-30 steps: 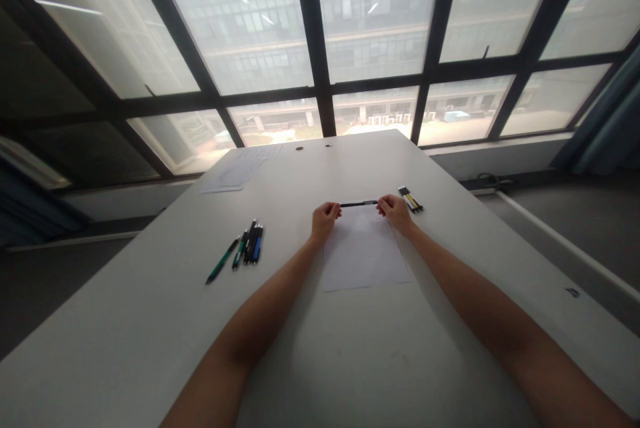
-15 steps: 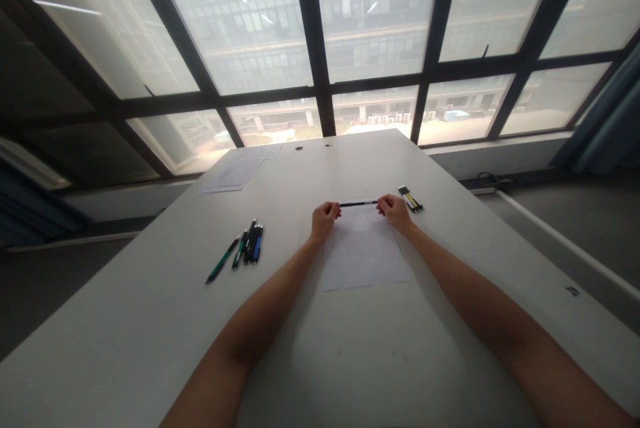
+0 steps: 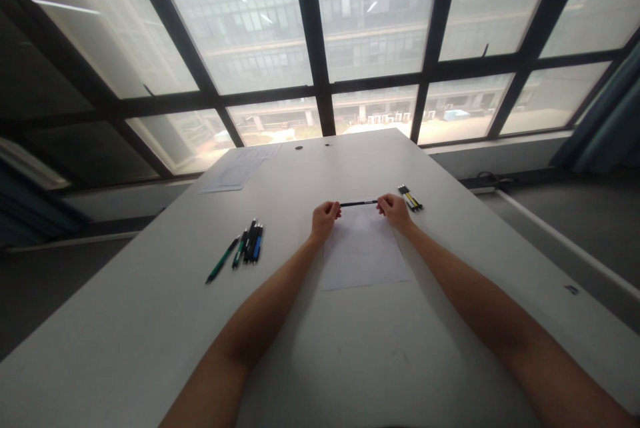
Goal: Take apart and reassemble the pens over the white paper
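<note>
A slim black pen (image 3: 358,203) stretches level between my two hands, near the far edge of a white sheet of paper (image 3: 366,255). At its left end, my left hand (image 3: 326,218) is closed with the fingertips pinching it. My right hand (image 3: 395,211) pinches the opposite end in the same way. Both pen tips are hidden by the fingers. Just beyond my right hand lies a small group of black and yellow pens (image 3: 411,199). To the left of my left arm rest several black and blue pens (image 3: 254,243), with a green pen (image 3: 223,260) lying aslant beside them.
The white table (image 3: 150,321) reaches toward a large window with dark frames (image 3: 320,41). Loose printed papers (image 3: 230,175) lie at its far left. A small dark mark (image 3: 571,290) is near the right edge. Blue curtains (image 3: 607,118) hang at the side.
</note>
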The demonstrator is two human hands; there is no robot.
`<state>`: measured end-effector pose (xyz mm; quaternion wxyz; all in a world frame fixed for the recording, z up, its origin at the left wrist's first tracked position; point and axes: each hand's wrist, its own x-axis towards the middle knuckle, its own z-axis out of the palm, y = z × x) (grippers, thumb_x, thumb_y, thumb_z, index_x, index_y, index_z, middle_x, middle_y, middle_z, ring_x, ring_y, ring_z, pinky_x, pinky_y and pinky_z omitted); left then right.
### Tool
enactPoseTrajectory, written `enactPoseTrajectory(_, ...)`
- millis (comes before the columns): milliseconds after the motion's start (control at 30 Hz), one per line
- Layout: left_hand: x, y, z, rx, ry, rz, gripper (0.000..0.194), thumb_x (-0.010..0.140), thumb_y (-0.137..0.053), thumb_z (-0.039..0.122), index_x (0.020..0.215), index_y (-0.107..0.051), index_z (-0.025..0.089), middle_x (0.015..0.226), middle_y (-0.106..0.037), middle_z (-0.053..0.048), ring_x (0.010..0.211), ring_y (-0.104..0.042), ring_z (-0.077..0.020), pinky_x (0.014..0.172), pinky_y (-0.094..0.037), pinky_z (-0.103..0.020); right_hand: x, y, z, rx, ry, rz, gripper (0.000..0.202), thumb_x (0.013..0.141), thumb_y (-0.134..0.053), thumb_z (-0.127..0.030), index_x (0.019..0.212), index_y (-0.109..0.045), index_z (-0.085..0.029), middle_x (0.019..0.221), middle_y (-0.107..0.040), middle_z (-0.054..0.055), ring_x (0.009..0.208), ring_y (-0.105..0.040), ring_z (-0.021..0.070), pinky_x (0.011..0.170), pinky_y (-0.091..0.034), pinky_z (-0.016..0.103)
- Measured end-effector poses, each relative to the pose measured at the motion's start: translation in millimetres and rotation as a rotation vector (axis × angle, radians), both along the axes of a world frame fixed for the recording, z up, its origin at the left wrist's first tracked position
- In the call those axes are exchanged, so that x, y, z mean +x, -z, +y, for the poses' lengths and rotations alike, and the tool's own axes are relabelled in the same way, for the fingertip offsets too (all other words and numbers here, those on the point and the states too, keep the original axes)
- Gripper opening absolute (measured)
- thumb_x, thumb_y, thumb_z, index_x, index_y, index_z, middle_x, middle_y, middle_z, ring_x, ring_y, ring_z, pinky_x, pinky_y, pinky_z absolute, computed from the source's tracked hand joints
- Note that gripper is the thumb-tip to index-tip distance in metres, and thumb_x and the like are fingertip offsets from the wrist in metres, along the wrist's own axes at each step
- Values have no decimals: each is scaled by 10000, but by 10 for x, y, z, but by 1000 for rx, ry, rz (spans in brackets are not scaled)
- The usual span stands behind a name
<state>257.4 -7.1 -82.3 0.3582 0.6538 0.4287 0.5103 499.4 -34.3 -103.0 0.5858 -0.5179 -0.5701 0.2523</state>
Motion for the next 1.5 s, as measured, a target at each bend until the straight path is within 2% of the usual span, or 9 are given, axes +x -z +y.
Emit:
enactPoseTrajectory(567,12,-2,-20,-10,25,-6,426,865,-560,531,687,-648,155,621,-639,-35,568,-580,-134,568,-443,-249,10,6,0,7,19,-35,447,854,-550,-583,691,-634,-176,619,-671,55,510,-563,140,492,-428,249)
enactPoseTrajectory(1100,6,2,-17,-9,35,8,443,871,-555,526,659,-637,146,596,-622,-31,541,-556,-122,549,-430,-244,-2,-34,-21,20,29,-55,388,887,-537,-473,663,-618,-167,546,-614,20,458,-514,113,470,-388,228)
enactPoseTrajectory(1367,1,-2,-14,10,18,18,347,830,-616,487,784,-681,150,712,-689,-51,608,-623,-140,561,-470,-246,-39,-66,-26,45,7,18,236,839,-570,-396,778,-604,-171,606,-633,5,467,-523,110,451,-394,218)
enactPoseTrajectory(1500,3,19,-5,1,31,3,300,798,-663,440,863,-705,150,748,-709,-58,653,-652,-157,570,-486,-254,-42,-69,-27,48,18,16,240,851,-554,-395,851,-621,-164,638,-639,10,496,-533,119,472,-409,228)
